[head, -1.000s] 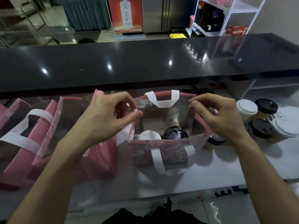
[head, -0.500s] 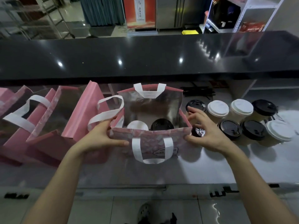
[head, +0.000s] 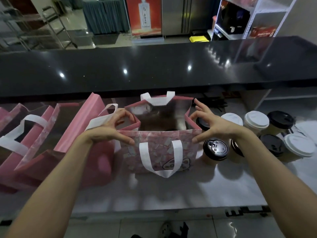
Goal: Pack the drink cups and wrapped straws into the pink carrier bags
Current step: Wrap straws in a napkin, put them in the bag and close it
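Pink carrier bag point(head: 159, 148) w/ patterned front stands upright mid-counter, near the front edge, mouth open; its white front handle point(head: 160, 158) hangs down the front panel, back handle point(head: 157, 99) sticks up at the rear rim. Inside is dark and blurred, can't tell what's in it.

Left hand point(head: 109, 127) grips the bag's left top edge: thumb on the front rim, fingers curled over the side wall. Right hand point(head: 211, 125) is at the right top edge, thumb tip at the front corner, fingers spread and only partly bent around the side rim; looks like a light pinch, not a closed fist.

Drink cups point(head: 257, 129) sit grouped on the counter's right side, some w/ white lids, some w/ black. Closest one, a black-lidded cup point(head: 215, 149), stands just beside the bag's right wall, under the right wrist.

More pink bags point(head: 56, 134) are lined up along the counter's left side, leaning, white handles showing; nearest one touches or nearly touches the held bag, can't tell which. Dark straws bundle point(head: 214, 103) lies at the back of the counter behind the right hand, too dim for detail. Black glossy ledge point(head: 154, 69) runs above the counter's rear edge.
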`<state>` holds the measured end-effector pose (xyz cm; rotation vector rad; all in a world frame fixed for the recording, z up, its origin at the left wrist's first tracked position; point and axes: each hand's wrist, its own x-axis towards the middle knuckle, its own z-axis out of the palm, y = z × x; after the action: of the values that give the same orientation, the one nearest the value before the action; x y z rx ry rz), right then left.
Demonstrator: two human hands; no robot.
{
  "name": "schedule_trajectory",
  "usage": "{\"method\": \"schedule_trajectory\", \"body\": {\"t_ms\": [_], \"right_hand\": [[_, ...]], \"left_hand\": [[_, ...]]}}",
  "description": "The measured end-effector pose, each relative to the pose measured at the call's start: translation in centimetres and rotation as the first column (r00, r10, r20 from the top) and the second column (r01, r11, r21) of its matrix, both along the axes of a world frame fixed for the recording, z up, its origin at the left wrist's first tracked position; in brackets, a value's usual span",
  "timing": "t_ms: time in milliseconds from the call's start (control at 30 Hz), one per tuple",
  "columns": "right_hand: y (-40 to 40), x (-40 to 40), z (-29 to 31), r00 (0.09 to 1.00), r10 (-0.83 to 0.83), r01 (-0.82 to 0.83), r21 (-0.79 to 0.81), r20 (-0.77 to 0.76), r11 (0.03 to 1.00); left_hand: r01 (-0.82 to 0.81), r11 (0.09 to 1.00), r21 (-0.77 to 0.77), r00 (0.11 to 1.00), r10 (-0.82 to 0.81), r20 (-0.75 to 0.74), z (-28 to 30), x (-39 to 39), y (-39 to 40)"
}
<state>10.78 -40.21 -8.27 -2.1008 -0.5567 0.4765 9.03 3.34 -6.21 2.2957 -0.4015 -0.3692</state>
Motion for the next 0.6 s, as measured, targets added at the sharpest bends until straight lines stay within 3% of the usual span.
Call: {"method": "schedule_trajectory", "body": {"t_ms": [100, 233, 400, 600], "right_hand": [[0.3, 0.7, 0.0, 1.000, 0.011, -0.011, -0.002, 0.003, 1.000], [0.7, 0.5, -0.3, 0.995, -0.039, 0.044, -0.049, 0.094, 0.998], [1.4, -0.2, -0.9, 0.933, -0.251, 0.239, 0.078, 0.257, 0.968], [1.2, -1.1, -1.9, 0.889, -0.361, 0.340, 0.122, 0.282, 0.932]], "left_hand": [[0.031, 0.998, -0.061, 0.999, -0.033, -0.043, -0.5, 0.9, 0.6], [0.052, 0.999, -0.010, 0.999, -0.052, -0.002, -1.1, 1.2, 0.8], [-0.113, 0.992, 0.048, 0.973, 0.100, 0.207, -0.8, 1.5, 0.2], [-0.302, 0.953, -0.033, 0.919, 0.300, 0.255, -1.5, 1.2, -1.4]]}}
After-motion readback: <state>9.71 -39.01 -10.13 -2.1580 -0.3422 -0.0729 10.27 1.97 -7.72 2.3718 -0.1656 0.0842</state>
